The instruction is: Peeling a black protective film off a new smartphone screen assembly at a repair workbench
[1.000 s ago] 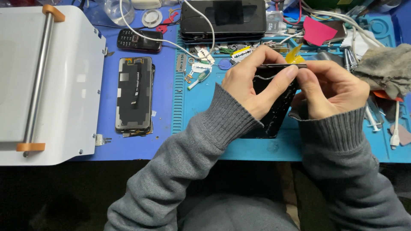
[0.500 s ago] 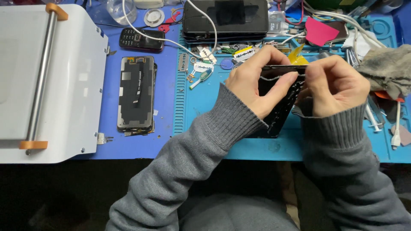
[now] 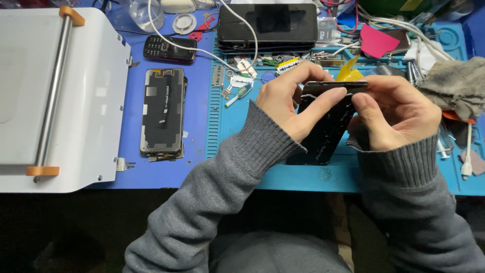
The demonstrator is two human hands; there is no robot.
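Both my hands hold a black smartphone [image 3: 323, 131] with a cracked face, tilted up over the light-blue work mat [image 3: 283, 174]. My left hand [image 3: 290, 103] grips its left side, thumb laid across the upper part. My right hand [image 3: 396, 114] pinches the phone's top right edge with thumb and fingers. The phone's lower end rests near the mat. Grey knit sleeves cover both wrists.
A detached phone screen panel [image 3: 162, 111] lies face down on the dark-blue mat at left. A white machine with a metal bar [image 3: 55, 91] fills the far left. A small keypad phone [image 3: 169, 49], a black box [image 3: 268, 25], cables, small tools and a grey cloth [image 3: 454, 86] crowd the back.
My hands have shifted slightly on the phone, the right fingers moving along its top edge. The view has drifted a little; the phone stays held in place.
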